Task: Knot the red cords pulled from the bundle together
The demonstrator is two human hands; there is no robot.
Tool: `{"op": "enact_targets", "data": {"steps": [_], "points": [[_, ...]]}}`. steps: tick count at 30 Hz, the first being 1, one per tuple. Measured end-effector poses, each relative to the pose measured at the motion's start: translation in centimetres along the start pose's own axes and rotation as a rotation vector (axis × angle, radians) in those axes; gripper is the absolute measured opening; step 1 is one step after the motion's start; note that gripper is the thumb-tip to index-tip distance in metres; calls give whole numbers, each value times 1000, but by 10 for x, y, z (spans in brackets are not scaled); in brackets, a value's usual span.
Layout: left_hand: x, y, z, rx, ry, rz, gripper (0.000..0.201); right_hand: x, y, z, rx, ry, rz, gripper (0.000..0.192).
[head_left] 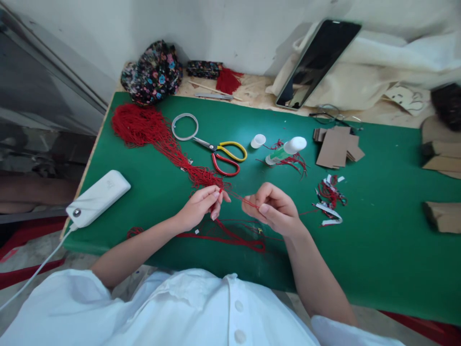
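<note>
Cord [236, 196]: taut, running left-right between both hands
Left hand [201, 205]: fingers pinched on cord
Right hand [274, 209]: pinched on its other end

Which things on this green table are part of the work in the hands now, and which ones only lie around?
In use:
left hand
right hand
red cord pinched between them
red cord bundle

Lying about:
scissors
glue bottle
white cap
power bank
cardboard pieces
phone
</note>
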State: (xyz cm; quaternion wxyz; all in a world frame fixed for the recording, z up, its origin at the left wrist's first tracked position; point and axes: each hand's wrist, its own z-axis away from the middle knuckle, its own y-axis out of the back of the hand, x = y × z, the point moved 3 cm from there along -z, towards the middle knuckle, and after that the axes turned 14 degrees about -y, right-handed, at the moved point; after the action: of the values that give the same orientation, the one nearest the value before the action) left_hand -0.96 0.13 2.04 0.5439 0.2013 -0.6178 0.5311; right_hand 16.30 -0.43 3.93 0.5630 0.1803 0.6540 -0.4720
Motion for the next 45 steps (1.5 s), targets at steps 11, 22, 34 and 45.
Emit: {"op": "enact_targets", "data": {"steps": [11,22,34,45], "points": [[-3,1,1,56,-6,80,27,-3,-10,6,-457,-320,192,21],[3,-1,1,46,-42,141,34,6,-10,13,-963,-671,460,47],[15,6,-4,239,-120,309,21,-10,8,26,-1332,-326,207,30],[30,22,-10,491,-133,512,30,-2,10,33,-1400,-293,-34,26]]}}
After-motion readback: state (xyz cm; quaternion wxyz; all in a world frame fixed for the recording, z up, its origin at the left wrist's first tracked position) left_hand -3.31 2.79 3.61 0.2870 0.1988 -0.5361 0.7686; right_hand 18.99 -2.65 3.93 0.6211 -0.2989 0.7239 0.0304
